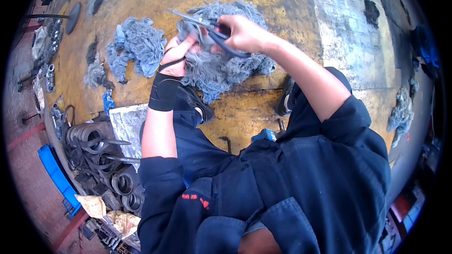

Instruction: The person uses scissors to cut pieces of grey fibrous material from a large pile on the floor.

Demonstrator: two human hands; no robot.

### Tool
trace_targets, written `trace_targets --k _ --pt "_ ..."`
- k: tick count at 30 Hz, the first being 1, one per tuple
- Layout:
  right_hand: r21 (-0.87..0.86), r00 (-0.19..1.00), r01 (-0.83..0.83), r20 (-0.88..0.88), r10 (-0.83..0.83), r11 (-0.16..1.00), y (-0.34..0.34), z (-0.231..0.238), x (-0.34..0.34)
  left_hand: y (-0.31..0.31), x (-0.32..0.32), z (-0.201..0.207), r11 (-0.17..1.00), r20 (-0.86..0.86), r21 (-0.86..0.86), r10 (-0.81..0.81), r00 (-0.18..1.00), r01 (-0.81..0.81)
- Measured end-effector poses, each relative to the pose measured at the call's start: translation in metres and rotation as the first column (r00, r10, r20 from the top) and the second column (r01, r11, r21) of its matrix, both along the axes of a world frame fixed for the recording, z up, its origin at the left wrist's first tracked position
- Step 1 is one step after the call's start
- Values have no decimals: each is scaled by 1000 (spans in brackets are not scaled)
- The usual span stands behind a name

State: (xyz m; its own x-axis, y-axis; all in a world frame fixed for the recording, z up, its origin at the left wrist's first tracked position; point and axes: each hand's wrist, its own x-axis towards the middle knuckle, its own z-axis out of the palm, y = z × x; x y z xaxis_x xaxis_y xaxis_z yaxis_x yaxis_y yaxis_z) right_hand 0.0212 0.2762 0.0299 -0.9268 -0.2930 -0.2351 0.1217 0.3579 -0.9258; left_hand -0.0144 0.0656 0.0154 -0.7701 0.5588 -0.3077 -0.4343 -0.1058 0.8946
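My right hand [246,34] grips scissors [232,51] with dark handles, fingers through the loops. Their blades point left, over a piece of grey rag [187,29] that my left hand [176,57] pinches. Motion blurs the left fingertips and the rag, so I cannot tell whether the blades touch it. A black wrist support covers my left wrist. Below both hands spreads a large heap of frayed blue-grey rags [214,76]. To its left lies a smaller pile of bluer rags [140,46].
Metal rings and rods [123,184] crowd the lower left, beside a pale sheet [127,118]. A small grey tuft [95,74] lies left of the smaller pile. Another rag [401,113] rests at the right. My shoes [202,109] stand close to the heap on the stained yellow surface [245,124].
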Motion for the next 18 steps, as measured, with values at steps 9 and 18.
trace_targets --k 9,18 --pt "270 591 807 -343 -730 526 106 20 -18 -108 -47 -11 938 -64 90 341 938 -335" --pt "-43 20 997 -601 -799 58 252 -8 27 -158 -50 -49 -2 -761 -618 -250 599 -786"
